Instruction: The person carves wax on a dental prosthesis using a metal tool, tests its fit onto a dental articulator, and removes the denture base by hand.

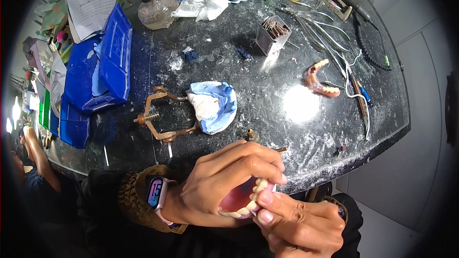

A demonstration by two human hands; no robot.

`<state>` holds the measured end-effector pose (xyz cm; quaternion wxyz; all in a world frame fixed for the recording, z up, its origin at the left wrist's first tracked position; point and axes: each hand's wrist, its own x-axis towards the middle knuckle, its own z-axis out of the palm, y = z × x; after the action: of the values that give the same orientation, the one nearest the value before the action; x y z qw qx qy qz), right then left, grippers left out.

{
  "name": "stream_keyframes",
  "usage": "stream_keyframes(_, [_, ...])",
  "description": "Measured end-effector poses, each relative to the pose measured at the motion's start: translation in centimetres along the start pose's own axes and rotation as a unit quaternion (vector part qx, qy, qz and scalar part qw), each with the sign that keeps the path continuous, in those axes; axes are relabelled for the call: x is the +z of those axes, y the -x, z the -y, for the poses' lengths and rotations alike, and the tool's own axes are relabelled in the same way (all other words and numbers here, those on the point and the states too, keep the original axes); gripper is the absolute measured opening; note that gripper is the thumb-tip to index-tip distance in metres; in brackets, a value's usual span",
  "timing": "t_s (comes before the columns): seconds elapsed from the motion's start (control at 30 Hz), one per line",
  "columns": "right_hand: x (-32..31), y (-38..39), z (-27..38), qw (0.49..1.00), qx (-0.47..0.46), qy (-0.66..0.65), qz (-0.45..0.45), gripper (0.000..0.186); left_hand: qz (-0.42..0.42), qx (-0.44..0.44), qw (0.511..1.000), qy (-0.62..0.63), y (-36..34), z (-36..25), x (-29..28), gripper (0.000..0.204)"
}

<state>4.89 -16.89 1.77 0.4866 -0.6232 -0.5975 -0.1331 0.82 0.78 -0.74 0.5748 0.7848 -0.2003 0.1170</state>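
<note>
My left hand [220,179] is wrapped round a denture [236,195] with a pink base and a row of cream teeth, held over the table's front edge. My right hand [303,227] pinches the denture's teeth between thumb and fingers; anything small in that pinch is hidden. Beyond my left hand lies a brass-coloured articulator [149,110], with a blue and white plaster model [225,110] at its right end. Farther right, a second, horseshoe-shaped denture [313,83] with pink base and teeth rests on the table, apart from both hands.
Blue plastic bins [117,62] with papers [91,5] stand at left. A glass bottle [155,9], crumpled tissue [213,2] and a clear box of burs [272,36] sit farther back. Pliers [330,33] and a corded handpiece [354,7] lie at right. Another person's arm [38,153] shows far left.
</note>
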Motion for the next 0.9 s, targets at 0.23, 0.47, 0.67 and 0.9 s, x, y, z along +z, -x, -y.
stream_keyframes(0.23, [3.0,2.0,1.0,0.989,0.058,-0.033,-0.134,0.036,-0.008,-0.033,0.998,0.05,0.0,-0.5,0.4,0.044])
stream_keyframes(0.47, [1.4,1.0,0.3,0.994,0.043,-0.06,-0.079,0.038,-0.004,-0.042,0.999,0.032,0.3,-0.2,0.0,0.045])
stream_keyframes(0.67, [2.2,0.2,1.5,0.992,0.037,0.015,-0.117,0.04,0.009,-0.001,0.999,0.034,-0.7,-0.3,0.5,0.049])
stream_keyframes(0.9, [4.0,0.8,0.1,0.98,-0.002,0.025,-0.197,0.044,-0.001,-0.015,1.0,-0.022,0.3,-0.1,0.0,0.046])
